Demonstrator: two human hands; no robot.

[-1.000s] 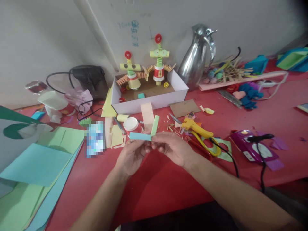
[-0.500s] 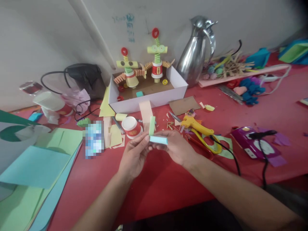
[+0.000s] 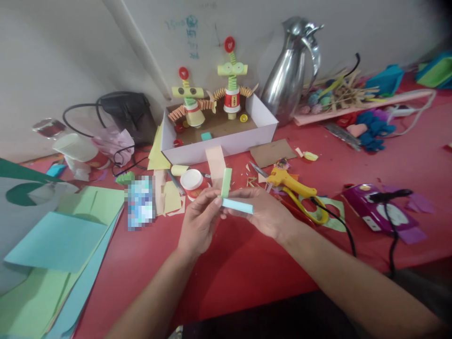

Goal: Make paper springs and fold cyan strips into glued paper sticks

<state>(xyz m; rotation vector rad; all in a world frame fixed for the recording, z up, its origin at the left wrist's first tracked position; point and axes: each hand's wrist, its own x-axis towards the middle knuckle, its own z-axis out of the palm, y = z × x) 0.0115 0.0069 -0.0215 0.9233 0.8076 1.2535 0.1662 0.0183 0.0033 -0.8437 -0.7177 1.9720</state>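
Both forearms come up from the near edge of the red tabletop and meet at the middle, held a little above it. The left hand has its fingers curled, with thumb and forefinger pinching the foot of a green paper strip at the corner where it joins a blue paper strip. The right hand, knuckles up, grasps the blue paper strip beside that corner. The green strip's long axis stands nearly upright, pointing away from the hands. The blue strip's long axis runs sideways from the left fingertips across the right hand, with its free end slightly lower. A paper cup sits just beyond the left hand and a yellow glue gun just beyond the right
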